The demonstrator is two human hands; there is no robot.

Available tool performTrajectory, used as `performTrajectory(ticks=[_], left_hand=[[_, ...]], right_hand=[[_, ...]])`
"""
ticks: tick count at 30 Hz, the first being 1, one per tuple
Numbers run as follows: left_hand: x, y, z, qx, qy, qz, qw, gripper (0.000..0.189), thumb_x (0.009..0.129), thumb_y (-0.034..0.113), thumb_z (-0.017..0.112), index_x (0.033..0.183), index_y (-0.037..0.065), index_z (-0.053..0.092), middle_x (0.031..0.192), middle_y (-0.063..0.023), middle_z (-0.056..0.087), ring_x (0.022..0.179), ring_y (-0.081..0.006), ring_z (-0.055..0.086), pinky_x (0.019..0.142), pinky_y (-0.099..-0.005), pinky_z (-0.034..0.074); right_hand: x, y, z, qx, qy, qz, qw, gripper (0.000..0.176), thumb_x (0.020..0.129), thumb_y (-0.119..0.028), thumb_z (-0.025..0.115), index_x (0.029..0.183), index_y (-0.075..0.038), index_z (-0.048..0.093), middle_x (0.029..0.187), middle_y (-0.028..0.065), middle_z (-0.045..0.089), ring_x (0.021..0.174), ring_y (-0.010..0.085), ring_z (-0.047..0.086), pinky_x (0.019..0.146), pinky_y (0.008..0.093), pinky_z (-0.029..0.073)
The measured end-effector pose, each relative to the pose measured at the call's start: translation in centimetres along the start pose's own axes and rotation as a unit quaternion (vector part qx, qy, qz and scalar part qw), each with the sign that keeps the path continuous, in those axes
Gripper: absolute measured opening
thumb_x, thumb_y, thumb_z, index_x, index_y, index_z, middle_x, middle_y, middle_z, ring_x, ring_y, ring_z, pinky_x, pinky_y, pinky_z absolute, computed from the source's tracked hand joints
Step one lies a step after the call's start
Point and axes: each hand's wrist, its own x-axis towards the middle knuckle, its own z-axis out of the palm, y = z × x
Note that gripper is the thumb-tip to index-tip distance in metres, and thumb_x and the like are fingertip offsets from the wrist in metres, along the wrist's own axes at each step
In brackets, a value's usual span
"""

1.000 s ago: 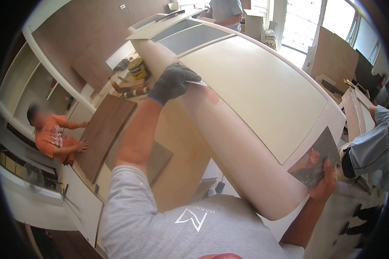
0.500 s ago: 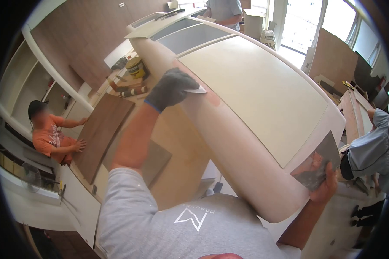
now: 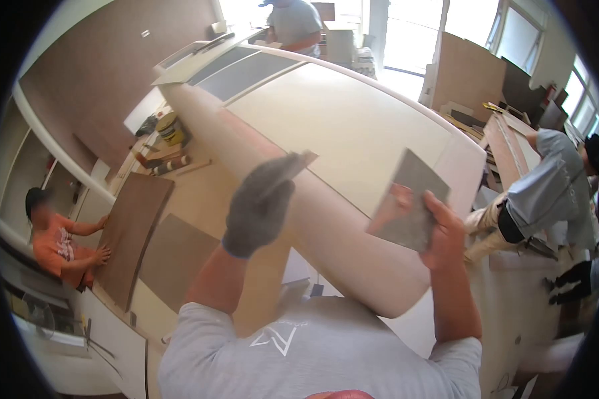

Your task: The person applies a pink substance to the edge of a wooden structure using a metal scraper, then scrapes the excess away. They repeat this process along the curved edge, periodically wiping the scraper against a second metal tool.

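Left hand, gloved: grip closed on the scraper, directed over the workpiece; contact cannot be determined. Forearm slopes upward. Right hand, bare: grip closed on the edge of the plate, tilted, putty on its face. Forearm upright.

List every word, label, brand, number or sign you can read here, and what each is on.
None reads clearly.
Grey shirt: white angular mark; the small lettering by it is too blurred to read.
Orange shirt: white print on the chest, too blurred.
Yellow can: label too small and blurred.
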Motion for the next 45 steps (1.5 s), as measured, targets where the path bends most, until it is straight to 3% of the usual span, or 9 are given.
performTrajectory(ticks=[4, 10, 16, 23, 28, 31, 35, 37, 45], left_hand=[[0.2, 2.4, 4.2, -0.014, -0.046, 0.187, 0.981, 0.051, 0.080, -0.006, 0.070, 0.128, 0.008, 0.072, 0.134, -0.0168, 0.069, 0.124, -0.0391, 0.066, 0.106, -0.0480, 0.055], [1.0, 2.5, 4.5, 0.174, -0.096, 0.233, 0.952, 0.041, 0.081, 0.000, 0.071, 0.120, 0.012, 0.076, 0.127, -0.0113, 0.070, 0.120, -0.0357, 0.067, 0.110, -0.0519, 0.053], [2.4, 3.5, 1.9, 0.249, -0.070, 0.266, 0.929, 0.032, 0.080, 0.012, 0.074, 0.112, 0.017, 0.078, 0.124, -0.0046, 0.072, 0.116, -0.0305, 0.068, 0.111, -0.0538, 0.051], [2.9, 7.9, 3.9, 0.251, -0.081, 0.364, 0.893, 0.027, 0.073, 0.020, 0.076, 0.101, 0.021, 0.076, 0.109, 0.0019, 0.068, 0.106, -0.0217, 0.067, 0.108, -0.0474, 0.050], [2.3, 1.9, -1.1, 0.291, -0.129, 0.261, 0.911, 0.031, 0.076, 0.002, 0.070, 0.097, 0.022, 0.079, 0.107, 0.0030, 0.076, 0.115, -0.0190, 0.069, 0.112, -0.0491, 0.048], [2.9, -2.3, -4.1, 0.295, -0.118, 0.150, 0.936, 0.027, 0.082, -0.002, 0.068, 0.097, 0.015, 0.081, 0.101, -0.0054, 0.079, 0.105, -0.0274, 0.074, 0.107, -0.0517, 0.052], [3.7, -7.5, -4.6, 0.283, -0.140, 0.156, 0.936, 0.031, 0.080, -0.001, 0.069, 0.101, 0.018, 0.082, 0.105, -0.0039, 0.079, 0.104, -0.0281, 0.073, 0.106, -0.0479, 0.052], [4.1, -8.7, -3.8, 0.283, -0.143, 0.156, 0.936, 0.032, 0.079, -0.001, 0.070, 0.101, 0.018, 0.082, 0.105, -0.0037, 0.079, 0.104, -0.0272, 0.073, 0.106, -0.0471, 0.052], [5.1, -10.0, -1.8, 0.255, -0.164, 0.117, 0.946, 0.030, 0.081, -0.002, 0.071, 0.100, 0.018, 0.083, 0.103, -0.0035, 0.080, 0.106, -0.0265, 0.074, 0.107, -0.0489, 0.053]], right_hand=[[0.0, -1.6, 2.9, 0.173, -0.080, 0.136, 0.972, 0.032, 0.104, -0.017, 0.066, 0.129, 0.003, 0.064, 0.113, 0.0105, 0.072, 0.101, 0.0204, 0.073, 0.086, 0.0352, 0.061], [-1.2, -3.0, 1.6, 0.207, -0.131, 0.047, 0.968, 0.034, 0.108, -0.018, 0.060, 0.138, -0.001, 0.058, 0.124, 0.0119, 0.071, 0.110, 0.0200, 0.072, 0.095, 0.0365, 0.059], [-0.9, -3.9, 0.2, 0.082, -0.154, -0.060, 0.983, 0.039, 0.105, -0.017, 0.067, 0.140, 0.000, 0.058, 0.125, 0.0096, 0.071, 0.108, 0.0164, 0.068, 0.094, 0.0315, 0.055], [-0.8, -2.5, 0.4, -0.068, -0.132, -0.064, 0.987, 0.039, 0.105, -0.019, 0.068, 0.138, 0.000, 0.060, 0.122, 0.0079, 0.071, 0.106, 0.0152, 0.068, 0.093, 0.0294, 0.055], [1.3, -0.9, -6.2, -0.008, 0.005, -0.130, 0.992, 0.039, 0.104, -0.019, 0.069, 0.138, 0.000, 0.060, 0.126, 0.0089, 0.071, 0.108, 0.0178, 0.070, 0.093, 0.0324, 0.056], [2.1, 1.0, -7.8, -0.016, 0.004, -0.144, 0.989, 0.033, 0.103, -0.007, 0.063, 0.135, 0.002, 0.067, 0.129, 0.0222, 0.069, 0.117, 0.0336, 0.068, 0.096, 0.0407, 0.056], [2.1, 2.4, -7.4, -0.033, 0.044, -0.141, 0.988, 0.037, 0.103, -0.011, 0.066, 0.137, 0.003, 0.064, 0.128, 0.0168, 0.070, 0.113, 0.0275, 0.070, 0.094, 0.0367, 0.056], [1.6, 1.6, -7.2, 0.084, 0.071, -0.021, 0.994, 0.041, 0.102, -0.011, 0.067, 0.140, 0.003, 0.062, 0.128, 0.0144, 0.070, 0.113, 0.0251, 0.070, 0.095, 0.0359, 0.056], [1.0, 0.3, -6.7, 0.089, -0.010, -0.044, 0.995, 0.034, 0.109, -0.017, 0.059, 0.135, 0.005, 0.059, 0.124, 0.0107, 0.070, 0.109, 0.0174, 0.068, 0.097, 0.0322, 0.053]])
